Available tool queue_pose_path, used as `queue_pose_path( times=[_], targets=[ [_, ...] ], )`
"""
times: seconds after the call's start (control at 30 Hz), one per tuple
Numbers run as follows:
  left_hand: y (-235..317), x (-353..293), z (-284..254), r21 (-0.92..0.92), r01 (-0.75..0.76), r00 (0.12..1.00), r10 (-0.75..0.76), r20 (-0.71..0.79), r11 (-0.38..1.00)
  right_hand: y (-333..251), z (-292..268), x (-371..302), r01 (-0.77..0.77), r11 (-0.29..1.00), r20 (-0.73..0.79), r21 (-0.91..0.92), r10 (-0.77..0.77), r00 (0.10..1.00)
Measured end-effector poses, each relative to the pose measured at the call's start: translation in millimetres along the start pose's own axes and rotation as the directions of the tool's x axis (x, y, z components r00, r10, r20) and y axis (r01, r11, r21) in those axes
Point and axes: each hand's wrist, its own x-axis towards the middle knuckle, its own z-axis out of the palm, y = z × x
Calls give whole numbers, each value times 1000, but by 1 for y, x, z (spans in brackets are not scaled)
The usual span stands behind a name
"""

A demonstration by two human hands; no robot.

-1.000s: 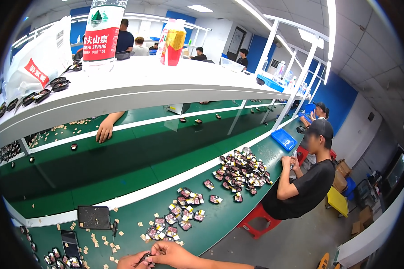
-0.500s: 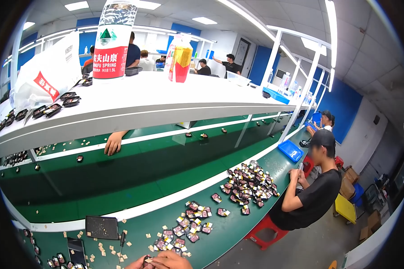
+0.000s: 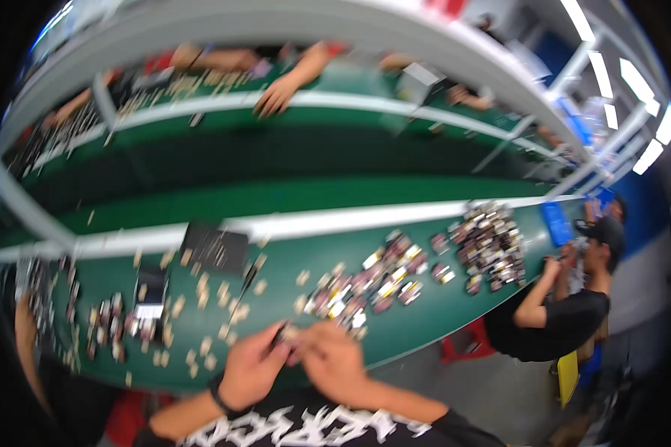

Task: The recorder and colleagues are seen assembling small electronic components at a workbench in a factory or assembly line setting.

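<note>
Near the table's front edge, my left hand (image 3: 252, 370) is closed on a small black case (image 3: 282, 333), wearing a dark band at the wrist. Against it, my right hand (image 3: 334, 363) has its fingertips pinched together; motion blur hides whatever is in them. Small pale square pieces (image 3: 205, 346) are scattered on the green table (image 3: 276, 290) left of my hands. To the right lies a loose group of small dark cases with pale and yellow labels (image 3: 380, 276), and beyond it a bigger heap of similar cases (image 3: 490, 240).
A black tray (image 3: 215, 247), a phone (image 3: 150, 298) and a thin dark tool (image 3: 252, 277) lie left of centre. More cases (image 3: 108, 328) sit farther left. A co-worker in black (image 3: 574, 298) sits at right by a blue tray (image 3: 555, 223). Other people's hands (image 3: 277, 97) rest across the channel.
The view has tipped down, bringing both my hands and forearms higher into the picture. The shelf top with the bottle has left the view. My hands stay together at the small case.
</note>
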Motion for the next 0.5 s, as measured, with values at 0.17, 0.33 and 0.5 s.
queue_pose_path(
  times=[0.17,0.33,0.5],
  targets=[
    [-3,-7,-6,-334,92,995,-102,-13,938,-8,-10,9,-49,995,136,89,36,990],
    [8,-9,-10,-370,137,987,-159,-30,919,1,-20,10,98,994,111,48,-102,989],
    [6,-12,-6,-386,92,991,-121,-51,918,11,-10,9,355,913,147,-202,-330,932]
  ],
)
